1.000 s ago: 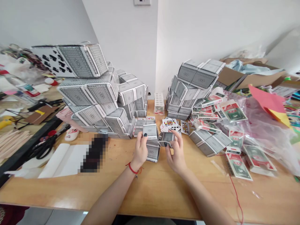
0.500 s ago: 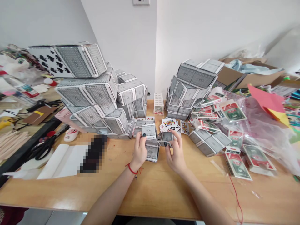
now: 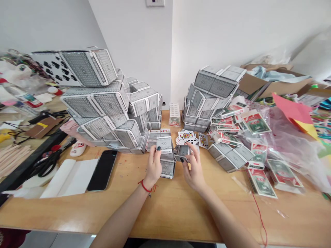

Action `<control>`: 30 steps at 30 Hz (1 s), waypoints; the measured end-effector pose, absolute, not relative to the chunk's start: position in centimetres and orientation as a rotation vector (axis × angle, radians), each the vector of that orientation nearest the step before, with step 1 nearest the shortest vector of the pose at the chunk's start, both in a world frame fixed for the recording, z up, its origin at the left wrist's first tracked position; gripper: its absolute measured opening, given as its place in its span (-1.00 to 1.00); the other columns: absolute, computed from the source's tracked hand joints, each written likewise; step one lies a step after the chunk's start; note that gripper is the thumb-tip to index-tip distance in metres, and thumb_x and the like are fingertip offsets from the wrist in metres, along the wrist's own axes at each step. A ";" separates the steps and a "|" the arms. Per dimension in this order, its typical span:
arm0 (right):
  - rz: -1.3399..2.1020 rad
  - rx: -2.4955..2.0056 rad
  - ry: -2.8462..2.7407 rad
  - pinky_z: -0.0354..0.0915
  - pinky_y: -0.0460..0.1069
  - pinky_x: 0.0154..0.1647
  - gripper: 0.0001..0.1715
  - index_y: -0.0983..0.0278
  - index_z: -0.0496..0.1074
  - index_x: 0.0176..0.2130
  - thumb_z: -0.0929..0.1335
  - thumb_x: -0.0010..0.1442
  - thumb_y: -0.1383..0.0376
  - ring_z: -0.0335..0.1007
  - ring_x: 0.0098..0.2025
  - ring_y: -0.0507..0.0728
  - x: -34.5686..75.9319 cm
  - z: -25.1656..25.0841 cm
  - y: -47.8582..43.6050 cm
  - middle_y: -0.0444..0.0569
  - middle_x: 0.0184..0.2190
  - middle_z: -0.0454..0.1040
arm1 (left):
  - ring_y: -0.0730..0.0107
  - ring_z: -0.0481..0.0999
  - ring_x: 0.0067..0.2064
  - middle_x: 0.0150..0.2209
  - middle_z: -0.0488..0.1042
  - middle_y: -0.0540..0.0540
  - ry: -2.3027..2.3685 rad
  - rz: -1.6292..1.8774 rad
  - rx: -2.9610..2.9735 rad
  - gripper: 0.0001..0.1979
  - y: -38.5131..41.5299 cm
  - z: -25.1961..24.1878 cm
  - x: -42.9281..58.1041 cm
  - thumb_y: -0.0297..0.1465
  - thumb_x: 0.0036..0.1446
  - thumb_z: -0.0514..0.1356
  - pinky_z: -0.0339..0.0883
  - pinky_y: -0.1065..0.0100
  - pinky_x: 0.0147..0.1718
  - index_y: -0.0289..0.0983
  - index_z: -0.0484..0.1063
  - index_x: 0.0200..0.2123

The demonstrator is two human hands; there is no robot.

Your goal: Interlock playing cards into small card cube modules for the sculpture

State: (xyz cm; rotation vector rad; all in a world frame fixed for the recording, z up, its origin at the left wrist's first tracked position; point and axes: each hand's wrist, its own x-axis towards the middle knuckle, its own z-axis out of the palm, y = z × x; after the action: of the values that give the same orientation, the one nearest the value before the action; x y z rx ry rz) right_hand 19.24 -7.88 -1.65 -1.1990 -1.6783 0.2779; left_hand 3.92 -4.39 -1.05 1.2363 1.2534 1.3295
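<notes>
My left hand pinches a grey-backed playing card between thumb and fingers. To its right, my right hand grips another card, bent along its edges, by its sides. Below and between them on the table stands a small box built of playing cards, partly hidden by the left hand. Just behind the right hand lies a loose pile of face-up cards, with a single face card beside it.
Tall stacks of card-built boxes rise at the left and right. Card packs and crumpled plastic crowd the right side. A phone, white paper and black scissors lie to the left.
Both hands and the cards in them stay almost in place. The view has shifted very slightly. The phone, pixelated before, shows clearly now.
</notes>
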 end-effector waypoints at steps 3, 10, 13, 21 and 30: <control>0.276 -1.202 -1.678 0.13 0.28 0.08 -0.86 0.20 0.17 -0.29 0.17 0.16 0.44 -0.03 0.22 0.22 19.2 -1.7 -7.9 0.12 0.17 0.04 | 0.43 0.36 -0.26 -0.31 0.35 -0.02 1.256 1.338 1.221 -0.82 -4.3 -1.2 3.9 -0.28 0.17 -0.03 0.24 0.44 -0.21 -0.23 0.26 -0.27; 0.271 -1.201 -1.690 0.12 0.28 0.08 -0.85 0.21 0.17 -0.28 0.16 0.17 0.45 -0.03 0.22 0.22 19.2 -1.8 -7.9 0.13 0.16 0.03 | 0.45 0.34 -0.25 -0.29 0.34 -0.01 1.262 1.353 1.219 -0.83 -4.1 -1.5 3.8 -0.29 0.18 -0.02 0.23 0.47 -0.24 -0.22 0.27 -0.27; 0.271 -1.203 -1.686 0.13 0.27 0.07 -0.87 0.21 0.18 -0.29 0.17 0.17 0.44 -0.02 0.21 0.23 19.3 -1.8 -7.9 0.14 0.16 0.04 | 0.45 0.32 -0.25 -0.28 0.33 -0.01 1.246 1.360 1.212 -0.85 -4.1 -1.5 3.8 -0.30 0.18 -0.02 0.21 0.47 -0.23 -0.22 0.27 -0.27; 0.341 -1.165 -1.702 0.09 0.25 0.11 -0.80 0.20 0.26 -0.18 0.16 0.20 0.40 -0.04 0.23 0.24 19.4 -1.3 -7.9 0.11 0.20 0.03 | 0.49 0.26 -0.37 -0.40 0.27 0.04 1.184 1.337 1.243 -0.86 -4.3 -1.2 3.9 -0.30 0.16 0.01 0.17 0.49 -0.32 -0.23 0.26 -0.32; 0.428 -1.102 -1.626 0.09 0.23 0.13 -0.82 0.19 0.32 -0.27 0.19 0.19 0.40 0.03 0.20 0.22 19.6 -0.5 -7.7 0.06 0.14 0.14 | 0.47 0.25 -0.37 -0.43 0.29 0.03 1.129 1.285 1.385 -0.82 -4.7 0.3 4.0 -0.28 0.19 -0.02 0.16 0.48 -0.32 -0.25 0.26 -0.34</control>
State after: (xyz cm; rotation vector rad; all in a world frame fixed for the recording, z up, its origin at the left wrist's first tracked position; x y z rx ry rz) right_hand 19.63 -7.75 -0.46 -1.1017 -1.6263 0.4284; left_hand 4.00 -4.65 0.25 1.3849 1.1287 1.2847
